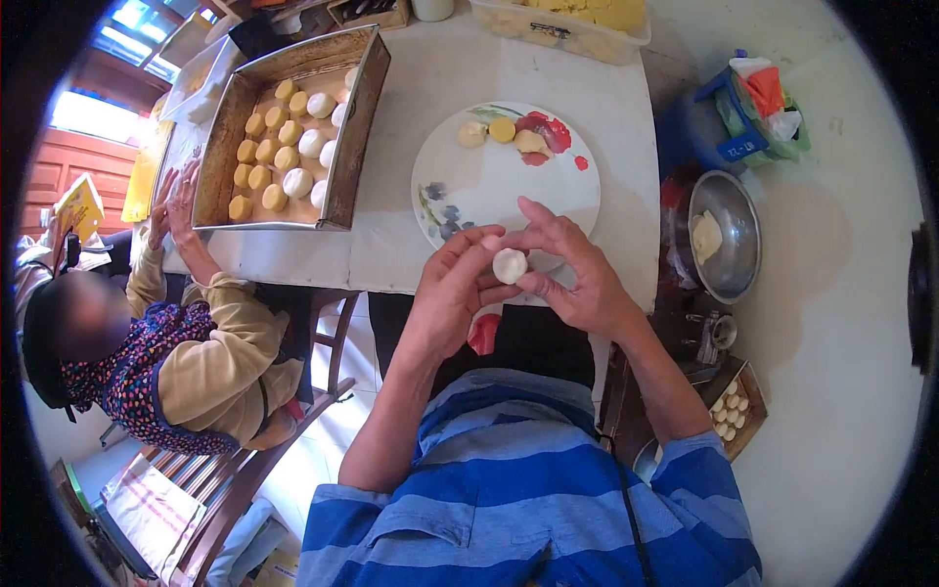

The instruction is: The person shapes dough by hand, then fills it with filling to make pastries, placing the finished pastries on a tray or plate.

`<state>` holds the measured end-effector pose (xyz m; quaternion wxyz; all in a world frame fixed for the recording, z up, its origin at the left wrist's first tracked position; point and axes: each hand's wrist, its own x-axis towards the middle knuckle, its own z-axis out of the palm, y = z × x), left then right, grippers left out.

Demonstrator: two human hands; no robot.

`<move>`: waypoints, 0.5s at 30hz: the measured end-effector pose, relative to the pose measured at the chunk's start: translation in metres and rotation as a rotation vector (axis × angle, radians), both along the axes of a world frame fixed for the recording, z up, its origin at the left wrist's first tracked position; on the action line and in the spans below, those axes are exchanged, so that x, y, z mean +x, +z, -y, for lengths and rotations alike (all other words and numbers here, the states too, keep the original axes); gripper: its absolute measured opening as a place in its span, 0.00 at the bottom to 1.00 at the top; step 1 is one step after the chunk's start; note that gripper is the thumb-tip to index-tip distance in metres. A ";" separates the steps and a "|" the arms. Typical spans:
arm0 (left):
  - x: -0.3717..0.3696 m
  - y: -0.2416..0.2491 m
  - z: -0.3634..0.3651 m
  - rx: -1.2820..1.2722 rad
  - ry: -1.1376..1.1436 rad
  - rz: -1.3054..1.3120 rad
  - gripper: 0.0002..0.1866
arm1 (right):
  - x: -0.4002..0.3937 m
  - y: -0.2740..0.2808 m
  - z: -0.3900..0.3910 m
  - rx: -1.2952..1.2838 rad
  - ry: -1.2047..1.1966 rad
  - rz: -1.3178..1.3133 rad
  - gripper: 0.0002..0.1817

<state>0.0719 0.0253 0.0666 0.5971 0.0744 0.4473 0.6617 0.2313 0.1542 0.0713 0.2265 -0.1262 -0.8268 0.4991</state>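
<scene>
A small white dough ball point(510, 265) sits between my two hands, just over the near rim of a large white plate point(489, 196) painted with flowers. My left hand point(456, 284) has its fingers curled beneath and beside the ball, thumb at its upper left. From the other side, my right hand point(575, 269) pinches it with the thumb low on its edge and the fingers arched above. On the plate's far part lie a pale dough piece point(471, 134), a yellow disc point(502, 130) and a flattened dough piece point(533, 144).
Left of the plate stands a deep metal tray point(367, 108) with yellow discs and white balls. A plastic tub point(558, 44) of yellow filling is at the back. Right are a steel bowl point(748, 235) and blue bin point(685, 122). Another person point(210, 362) sits left, hands near the tray.
</scene>
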 end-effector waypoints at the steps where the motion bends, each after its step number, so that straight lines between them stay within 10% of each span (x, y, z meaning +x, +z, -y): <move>1: -0.002 -0.001 0.001 -0.016 -0.042 -0.033 0.23 | 0.000 0.001 0.002 -0.002 0.002 -0.001 0.40; 8: 0.001 0.000 0.002 -0.007 -0.021 -0.139 0.24 | -0.001 -0.007 0.003 0.011 -0.030 0.002 0.39; 10: -0.005 0.007 0.002 0.125 -0.049 0.338 0.22 | -0.001 -0.006 0.004 -0.070 -0.063 -0.004 0.35; 15: 0.000 -0.004 0.007 0.057 -0.024 0.094 0.18 | 0.007 -0.004 -0.001 0.199 -0.139 -0.102 0.25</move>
